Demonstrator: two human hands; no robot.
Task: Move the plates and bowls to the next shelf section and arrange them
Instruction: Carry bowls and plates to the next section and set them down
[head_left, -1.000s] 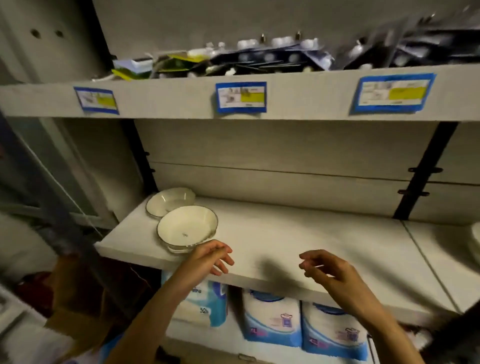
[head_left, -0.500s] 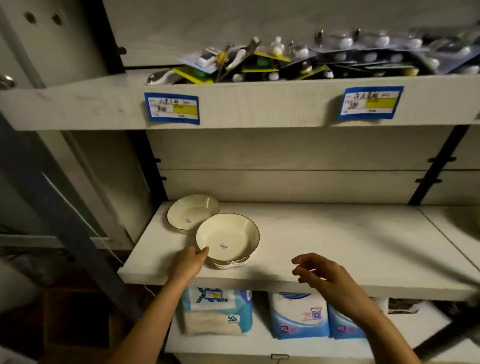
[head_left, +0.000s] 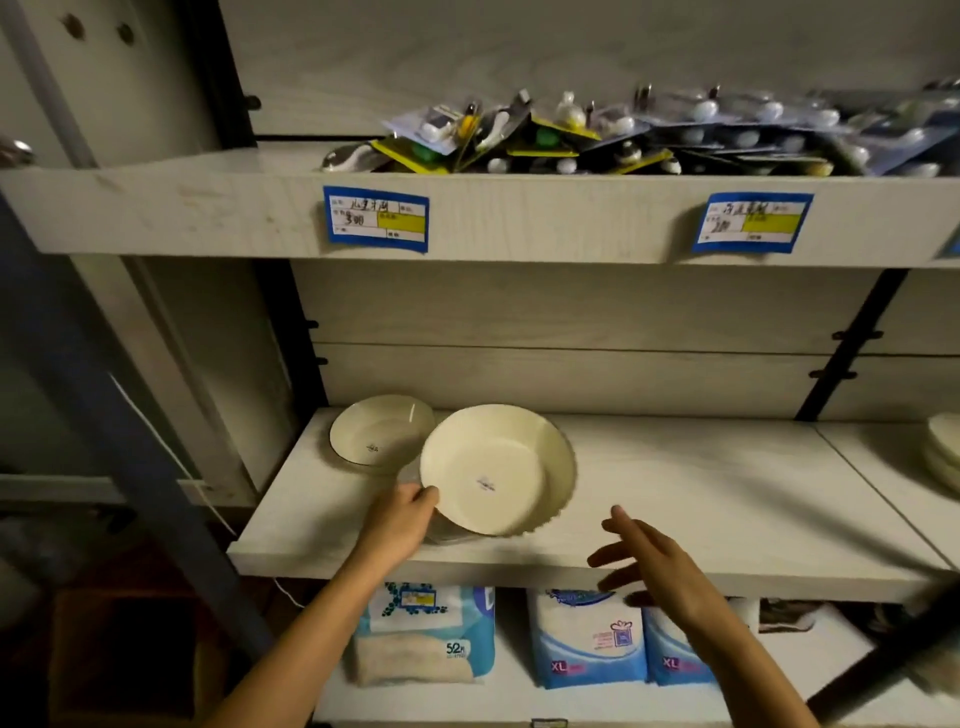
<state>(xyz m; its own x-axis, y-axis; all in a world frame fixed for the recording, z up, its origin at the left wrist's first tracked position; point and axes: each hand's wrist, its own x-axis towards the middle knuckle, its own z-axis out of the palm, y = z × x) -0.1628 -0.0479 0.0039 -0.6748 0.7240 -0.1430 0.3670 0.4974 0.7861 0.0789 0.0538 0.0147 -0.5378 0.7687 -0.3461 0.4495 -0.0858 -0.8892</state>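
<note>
A cream bowl (head_left: 497, 467) is held tilted by its near-left rim in the left hand (head_left: 397, 525), above the shelf (head_left: 701, 499). The right hand (head_left: 657, 569) is open, empty. A second bowl (head_left: 382, 434) sits behind.

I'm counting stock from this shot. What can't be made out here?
- Head view: stacked dishes, cut off by the right edge.
- What lies under the tilted bowl held by the left hand: hidden by the bowl, blurred.
- Price labels: writing too small.
</note>
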